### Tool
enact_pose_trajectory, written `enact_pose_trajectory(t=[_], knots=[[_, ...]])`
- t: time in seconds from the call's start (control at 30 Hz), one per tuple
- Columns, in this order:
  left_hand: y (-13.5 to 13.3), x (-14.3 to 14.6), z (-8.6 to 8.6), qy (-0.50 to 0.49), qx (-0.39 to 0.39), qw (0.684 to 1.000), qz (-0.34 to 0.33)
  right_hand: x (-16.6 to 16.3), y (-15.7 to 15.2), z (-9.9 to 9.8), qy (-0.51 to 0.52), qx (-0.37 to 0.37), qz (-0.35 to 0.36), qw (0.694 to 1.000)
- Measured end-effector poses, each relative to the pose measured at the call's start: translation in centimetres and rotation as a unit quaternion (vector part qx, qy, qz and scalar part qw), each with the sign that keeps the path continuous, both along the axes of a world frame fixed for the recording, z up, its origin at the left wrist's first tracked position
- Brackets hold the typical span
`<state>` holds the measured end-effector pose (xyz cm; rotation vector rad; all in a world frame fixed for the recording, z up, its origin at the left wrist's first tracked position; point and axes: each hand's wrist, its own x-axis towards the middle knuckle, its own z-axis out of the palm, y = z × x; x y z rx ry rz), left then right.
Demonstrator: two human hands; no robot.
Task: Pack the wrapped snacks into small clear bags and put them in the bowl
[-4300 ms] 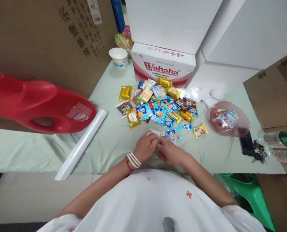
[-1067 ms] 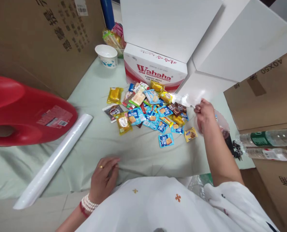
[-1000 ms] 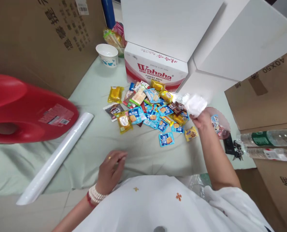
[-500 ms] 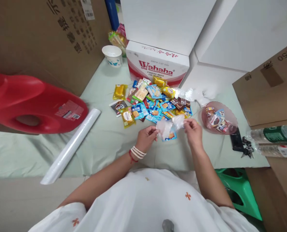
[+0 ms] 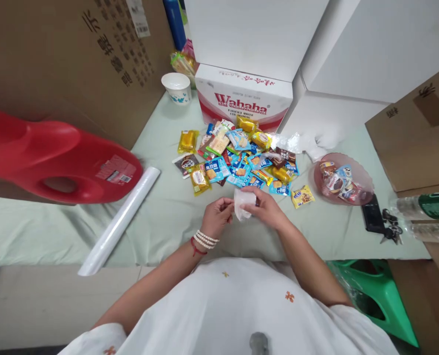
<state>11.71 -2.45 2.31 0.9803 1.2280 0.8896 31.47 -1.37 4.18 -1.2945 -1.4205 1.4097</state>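
A small, whitish see-through plastic bag (image 5: pixel 243 203) is held in front of me, just below a heap of wrapped snacks (image 5: pixel 239 170). My right hand (image 5: pixel 265 208) is closed around its right side, and something dark shows by the fingers, too small to name. At its left edge my left hand (image 5: pixel 218 215), wearing beaded bracelets, pinches the plastic with thumb and fingers together. Blue, yellow and brown packets make up the heap. A yellow snack packet (image 5: pixel 302 196) lies by itself to the right of my right hand.
A pink bowl (image 5: pixel 367 183) of packets stands right, beside keys (image 5: pixel 392 228) and a black flat object (image 5: pixel 373 215). Leftward are a red jug (image 5: pixel 82 162) and a white roll (image 5: pixel 121 217). A paper cup (image 5: pixel 177 89) and a Wahaha box (image 5: pixel 243 96) stand behind.
My hands have come closer together, and the plastic bag is bunched between them. The right hand moved left. A yellow packet now lies near the bowl. The view shifted slightly.
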Motion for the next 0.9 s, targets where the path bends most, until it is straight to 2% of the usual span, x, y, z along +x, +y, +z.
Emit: enact_pose_trajectory(t=[0.03,0.1,0.17,0.27,0.33,0.4,0.47,0.53,0.63,0.77,0.83,0.9], knots=[[0.1,-0.2,-0.1,0.007,0.0,1.0,0.005,0.2,-0.4,-0.4,-0.009,-0.008,-0.031,0.999],[0.3,-0.7,-0.3,0.018,0.002,1.0,0.022,2.0,-0.3,-0.8,-0.039,0.004,-0.137,0.99],[0.4,-1.1,-0.5,0.021,0.003,0.999,0.038,4.7,0.1,-0.3,-0.101,0.053,-0.215,0.97],[0.5,-1.1,-0.5,0.013,0.012,0.999,0.027,7.0,0.3,1.0,-0.237,0.154,-0.237,0.929],[0.4,-0.7,-0.3,0.005,0.025,1.0,0.001,6.1,-0.3,1.7,-0.264,0.191,-0.225,0.918],[0.2,-0.1,0.0,-0.001,0.041,0.999,-0.026,3.6,-1.1,1.5,-0.196,0.158,-0.166,0.953],[0.0,0.4,0.2,-0.009,0.059,0.997,-0.045,0.6,-1.9,0.5,-0.079,0.063,-0.074,0.992],[-0.1,0.5,0.2,-0.017,0.071,0.996,-0.051,-1.7,-2.3,-0.6,0.016,-0.023,-0.028,0.999],[-0.1,0.0,-0.2,0.001,0.06,0.997,-0.047,-2.1,-2.2,-1.5,0.046,-0.054,-0.074,0.995],[0.0,-1.2,-0.7,0.038,0.046,0.998,-0.028,0.5,-1.9,-1.2,0.043,-0.049,-0.127,0.99],[-0.1,-1.4,-0.6,0.031,0.063,0.997,-0.043,1.1,-2.1,-1.0,0.059,-0.063,-0.135,0.987],[-0.3,-1.2,-0.2,0.025,0.09,0.992,-0.082,0.7,-2.3,-1.0,0.09,-0.097,-0.11,0.985]])
